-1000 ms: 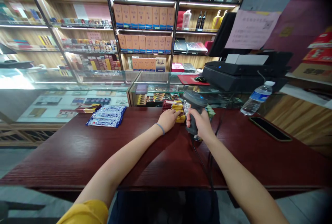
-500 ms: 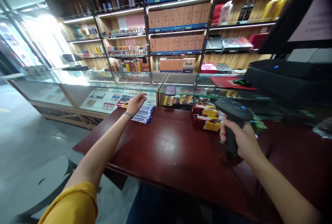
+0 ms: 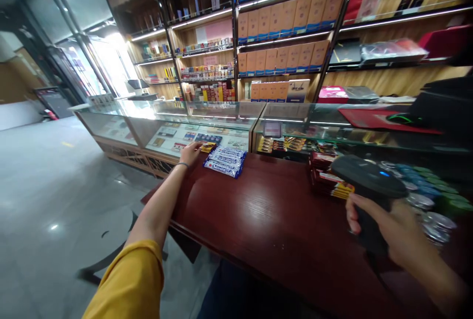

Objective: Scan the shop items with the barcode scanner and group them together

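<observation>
My right hand [image 3: 391, 228] is wrapped round the handle of a black barcode scanner [image 3: 369, 176] with a blue light, held above the table's right side. Just left of the scanner lies a stack of snack bars [image 3: 328, 178] in dark red and yellow wrappers. My left hand [image 3: 190, 153] is at the table's far left edge, its fingers closed on the near end of a yellow-wrapped snack bar [image 3: 208, 147]. Beside it, to the right, several blue and white snack packets [image 3: 224, 161] lie in a row. The left fingertips are partly hidden.
A dark red wooden table [image 3: 254, 230] spans the front. Behind it runs a glass display counter [image 3: 177, 112]. Several cans [image 3: 438, 225] stand at the right, partly behind the scanner. A red mat [image 3: 369, 119] lies on the counter. A stool [image 3: 111, 240] stands on the floor at left.
My left hand has moved from above the blue and white packets leftwards to the yellow-wrapped bar. The right hand still holds the scanner. My view has turned left.
</observation>
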A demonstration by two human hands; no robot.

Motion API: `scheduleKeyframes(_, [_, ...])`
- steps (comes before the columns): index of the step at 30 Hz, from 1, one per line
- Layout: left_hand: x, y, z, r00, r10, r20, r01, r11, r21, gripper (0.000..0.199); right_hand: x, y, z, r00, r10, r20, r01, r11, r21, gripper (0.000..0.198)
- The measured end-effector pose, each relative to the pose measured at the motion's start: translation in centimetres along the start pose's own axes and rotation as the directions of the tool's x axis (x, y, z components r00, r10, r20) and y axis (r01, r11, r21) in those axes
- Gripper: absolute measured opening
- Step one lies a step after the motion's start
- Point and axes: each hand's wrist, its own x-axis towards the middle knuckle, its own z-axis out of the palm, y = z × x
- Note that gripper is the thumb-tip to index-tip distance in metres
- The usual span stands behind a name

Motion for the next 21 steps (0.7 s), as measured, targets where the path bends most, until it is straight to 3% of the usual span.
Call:
scheduleKeyframes(9, [1.6, -1.3, 2.6, 0.969, 0.133, 0.210, -0.169, 0.971, 0.167, 0.057, 0.0, 0.3, 0.6, 0.998, 0.027, 0.056, -0.023, 0.997, -0.068, 0.048])
scheduleKeyframes(13, [1.9, -0.8, 2.8, 0.941, 0.176, 0.290, -0.237, 0.953, 0.189, 0.052, -0.1, 0.1, 0.8, 0.997, -0.003, 0.081, 0.010, 0.996, -0.084, 0.048])
scheduleKeyframes(21, [0.7, 1.1, 0.9, 0.967, 0.076, 0.242, -0.146, 0.947, 0.287, 0.036, 0.2, 0.5, 1.6, 0.997, -0.022, 0.072, 0.023, 1.000, -0.008, 0.046])
